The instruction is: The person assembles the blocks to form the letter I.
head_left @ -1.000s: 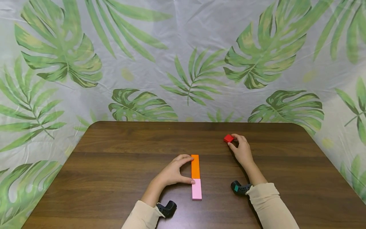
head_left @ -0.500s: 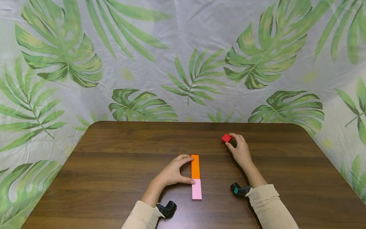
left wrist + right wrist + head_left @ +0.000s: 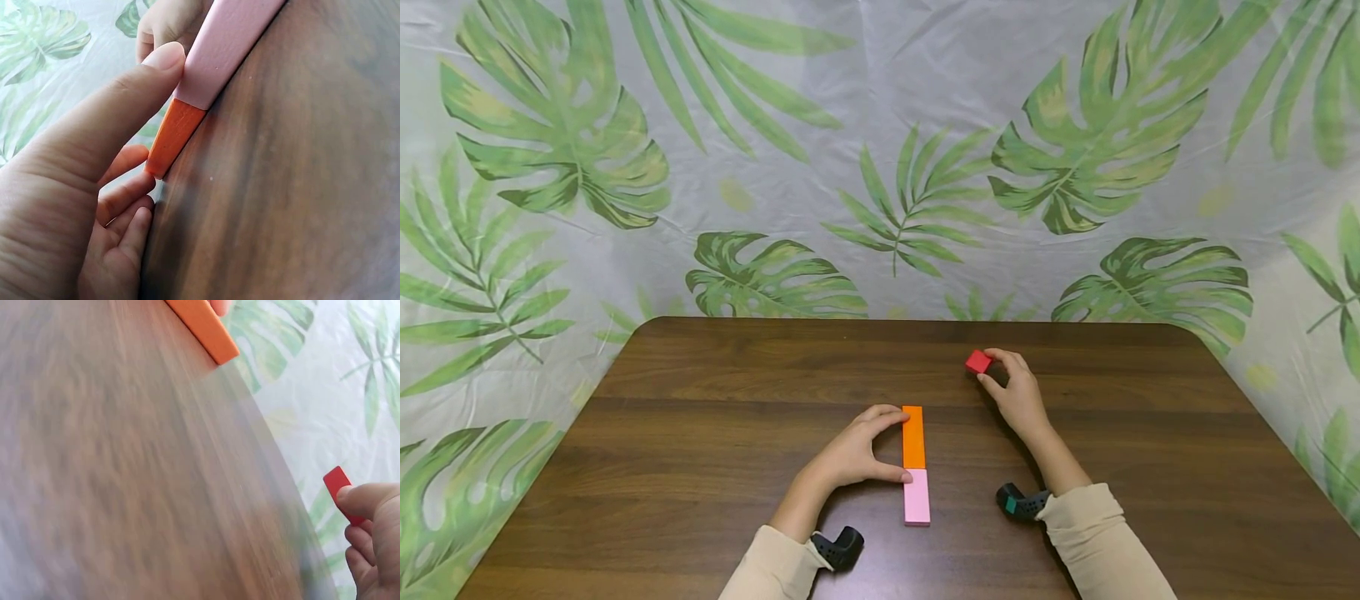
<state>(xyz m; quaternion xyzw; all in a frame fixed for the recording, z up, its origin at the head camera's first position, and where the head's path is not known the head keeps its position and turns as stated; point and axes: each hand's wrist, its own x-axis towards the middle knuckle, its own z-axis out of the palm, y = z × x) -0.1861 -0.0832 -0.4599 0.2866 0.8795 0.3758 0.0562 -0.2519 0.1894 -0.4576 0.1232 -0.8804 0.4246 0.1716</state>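
Note:
In the head view my left hand [image 3: 853, 450] rests beside two blocks laid end to end on the table. Its thumb touches the pink block [image 3: 916, 497] near the seam, and its fingertips touch the far part of the orange block [image 3: 913, 437]. The left wrist view shows the straight thumb against the side of the pink block [image 3: 231, 50], with fingers at the orange block's [image 3: 172, 137] far end. Farther back and right, my right hand [image 3: 1021, 400] pinches a small red block [image 3: 978, 362] between thumb and fingers. The red block [image 3: 337, 484] appears tilted in the right wrist view.
The dark wooden table [image 3: 700, 500] has rounded far corners. Behind it hangs a leaf-patterned cloth [image 3: 925, 167]. A black wrist device [image 3: 841, 548] sits on the left wrist, another black device [image 3: 1021, 504] on the right.
The right hand has carried the red block leftward along the far part of the table. My left hand and the pink and orange blocks have stayed in place.

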